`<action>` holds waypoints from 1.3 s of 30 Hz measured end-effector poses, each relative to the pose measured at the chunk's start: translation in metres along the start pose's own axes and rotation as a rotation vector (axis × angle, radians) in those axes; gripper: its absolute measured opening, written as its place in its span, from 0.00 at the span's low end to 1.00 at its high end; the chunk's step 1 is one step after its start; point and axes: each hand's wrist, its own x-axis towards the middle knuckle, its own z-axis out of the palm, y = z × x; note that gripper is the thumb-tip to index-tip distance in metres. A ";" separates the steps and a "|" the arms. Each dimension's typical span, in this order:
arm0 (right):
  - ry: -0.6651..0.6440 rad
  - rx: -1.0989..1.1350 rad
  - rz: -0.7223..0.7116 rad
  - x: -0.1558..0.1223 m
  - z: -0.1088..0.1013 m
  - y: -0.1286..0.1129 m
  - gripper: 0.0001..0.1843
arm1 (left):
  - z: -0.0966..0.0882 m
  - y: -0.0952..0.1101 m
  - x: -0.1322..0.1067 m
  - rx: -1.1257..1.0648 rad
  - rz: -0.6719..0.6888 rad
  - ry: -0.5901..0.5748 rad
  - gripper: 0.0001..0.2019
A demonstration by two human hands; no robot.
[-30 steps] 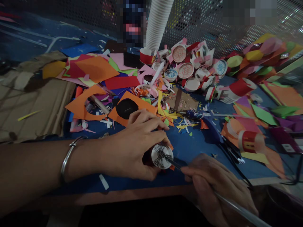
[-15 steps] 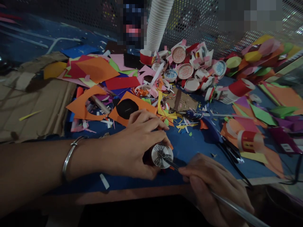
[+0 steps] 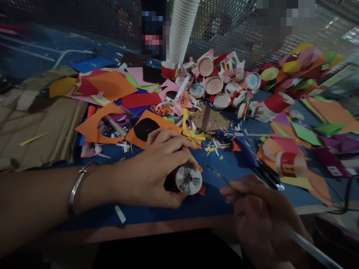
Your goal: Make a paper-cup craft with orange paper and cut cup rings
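My left hand (image 3: 162, 170), with a silver bangle at the wrist, is wrapped round a small paper cup (image 3: 189, 180). The cup's white round end faces me and carries black lines that spread from a dark centre. Much of its side is hidden behind my fingers. In my right hand (image 3: 266, 209) is a slim, greyish pen (image 3: 217, 173), pinched between thumb and fingers. Its tip is just right of the cup and does not touch it. The long rear of the pen runs out behind the hand, which is slightly blurred.
Behind my hands lie cut orange paper sheets (image 3: 109, 84) and scraps. Decorated paper cups (image 3: 214, 86) are heaped near a tall stack of white cups (image 3: 183, 30). Cardboard (image 3: 33, 130) covers the left side. Scissors (image 3: 246, 151) and a red-banded cup (image 3: 291, 164) lie right. Perforated mesh stands behind.
The pen tip has lifted off the cup's end and drawn back to the right with my right hand. My left hand still grips the cup. The whole view has shifted slightly.
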 end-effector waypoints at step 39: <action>0.160 0.097 0.366 0.008 0.004 0.014 0.11 | 0.008 0.034 0.031 -0.897 -0.513 0.050 0.17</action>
